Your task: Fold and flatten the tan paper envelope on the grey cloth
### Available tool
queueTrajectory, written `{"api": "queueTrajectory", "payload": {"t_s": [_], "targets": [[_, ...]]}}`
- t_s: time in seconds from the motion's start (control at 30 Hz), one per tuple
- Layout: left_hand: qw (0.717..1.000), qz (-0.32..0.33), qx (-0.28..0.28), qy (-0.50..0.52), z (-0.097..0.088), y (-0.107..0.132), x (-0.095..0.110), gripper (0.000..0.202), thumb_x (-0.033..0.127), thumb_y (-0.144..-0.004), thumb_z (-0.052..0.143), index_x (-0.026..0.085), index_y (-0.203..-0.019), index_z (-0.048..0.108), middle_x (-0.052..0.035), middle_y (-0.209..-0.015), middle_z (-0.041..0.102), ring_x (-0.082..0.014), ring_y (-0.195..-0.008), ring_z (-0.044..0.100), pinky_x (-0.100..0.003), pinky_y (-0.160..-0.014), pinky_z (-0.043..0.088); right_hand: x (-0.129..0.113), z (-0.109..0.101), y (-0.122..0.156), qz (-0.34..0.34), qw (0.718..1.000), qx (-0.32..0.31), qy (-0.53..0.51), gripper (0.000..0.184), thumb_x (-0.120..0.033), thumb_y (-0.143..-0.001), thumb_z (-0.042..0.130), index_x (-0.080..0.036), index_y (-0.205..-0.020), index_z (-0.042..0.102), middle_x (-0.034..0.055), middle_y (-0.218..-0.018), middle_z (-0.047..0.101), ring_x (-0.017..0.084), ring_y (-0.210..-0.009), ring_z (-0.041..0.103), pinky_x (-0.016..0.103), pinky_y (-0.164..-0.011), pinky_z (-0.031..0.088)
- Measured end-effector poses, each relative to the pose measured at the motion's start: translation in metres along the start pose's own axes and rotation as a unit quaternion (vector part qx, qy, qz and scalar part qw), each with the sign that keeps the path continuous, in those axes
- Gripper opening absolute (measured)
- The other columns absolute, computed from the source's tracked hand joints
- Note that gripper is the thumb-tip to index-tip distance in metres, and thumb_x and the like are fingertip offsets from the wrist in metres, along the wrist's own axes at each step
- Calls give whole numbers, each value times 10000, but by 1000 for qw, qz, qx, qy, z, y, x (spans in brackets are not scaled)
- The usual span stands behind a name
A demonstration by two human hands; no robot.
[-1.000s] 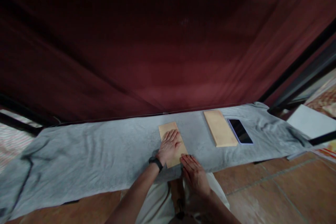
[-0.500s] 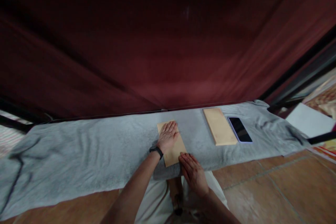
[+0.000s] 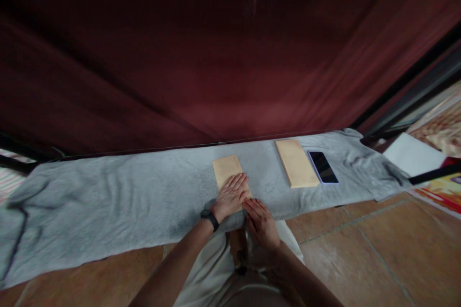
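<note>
A tan paper envelope (image 3: 226, 168) lies on the grey cloth in front of me, its near part covered by my hands. My left hand (image 3: 232, 195), with a black band at the wrist, rests flat across the envelope's near half, fingers stretched out. My right hand (image 3: 262, 223) touches the near right corner, its fingers straight and close to the left hand's. Off to the right lies a thick stack of similar tan envelopes (image 3: 297, 163).
A phone (image 3: 323, 168) with a pale purple edge lies right of the stack. Grey cloth (image 3: 144, 192) covers the long narrow surface. Behind it hangs a dark red curtain (image 3: 216, 81). A white panel (image 3: 414, 154) stands at far right, above the tiled floor (image 3: 360, 249).
My left hand has slid toward me along the envelope, from its far part to its near half. My right hand stays at the near right corner. The view has shifted slightly.
</note>
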State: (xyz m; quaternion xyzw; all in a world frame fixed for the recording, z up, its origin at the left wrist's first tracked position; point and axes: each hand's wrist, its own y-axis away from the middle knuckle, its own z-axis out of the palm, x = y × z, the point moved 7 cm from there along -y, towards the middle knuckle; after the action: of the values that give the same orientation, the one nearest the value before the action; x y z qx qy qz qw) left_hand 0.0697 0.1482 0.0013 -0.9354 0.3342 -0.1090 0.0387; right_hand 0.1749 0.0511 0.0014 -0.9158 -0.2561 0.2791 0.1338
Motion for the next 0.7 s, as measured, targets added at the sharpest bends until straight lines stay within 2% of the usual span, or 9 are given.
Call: {"api": "queueTrajectory", "payload": {"t_s": [0.2,0.4,0.5,0.57,0.7], "targets": [[999,31,15,18,-4,28,24,530,338,-1045,320,159,-1544,325,-107,-1605,363,-169,-1504,279,-417,-1236,223,0,-3,1,4,999,28,-14,474,-122,-957,435,-183,-1421,516,130,-1358,629,255,-1307,554,531,-1122,455],[999,26,13,14,-8,57,41,640,506,-1029,328,137,-1551,303,-133,-1608,353,-217,-1501,291,-439,-1236,233,4,-2,4,-5,999,21,-31,455,-173,-978,439,-176,-1430,493,133,-1387,604,247,-1317,537,513,-1129,445],[1000,17,15,10,-11,71,48,688,538,-1015,345,116,-1555,286,-152,-1603,358,-233,-1500,295,-445,-1226,262,4,-1,6,-13,1000,10,-24,477,-217,-983,450,-170,-1458,462,132,-1416,578,254,-1329,520,511,-1146,421],[1000,11,20,5,-12,82,52,686,527,-1017,350,118,-1562,270,-156,-1601,360,-239,-1499,298,-449,-1219,280,6,-2,8,4,1000,25,-5,480,-187,-983,420,-182,-1461,462,123,-1424,573,251,-1334,514,511,-1155,403],[999,-12,42,-3,-12,94,56,627,478,-1021,364,151,-1553,310,-151,-1579,403,-260,-1471,358,-466,-1185,338,15,-6,11,82,993,85,26,490,-162,-979,407,-168,-1466,457,145,-1426,564,279,-1346,495,547,-1152,378]]}}
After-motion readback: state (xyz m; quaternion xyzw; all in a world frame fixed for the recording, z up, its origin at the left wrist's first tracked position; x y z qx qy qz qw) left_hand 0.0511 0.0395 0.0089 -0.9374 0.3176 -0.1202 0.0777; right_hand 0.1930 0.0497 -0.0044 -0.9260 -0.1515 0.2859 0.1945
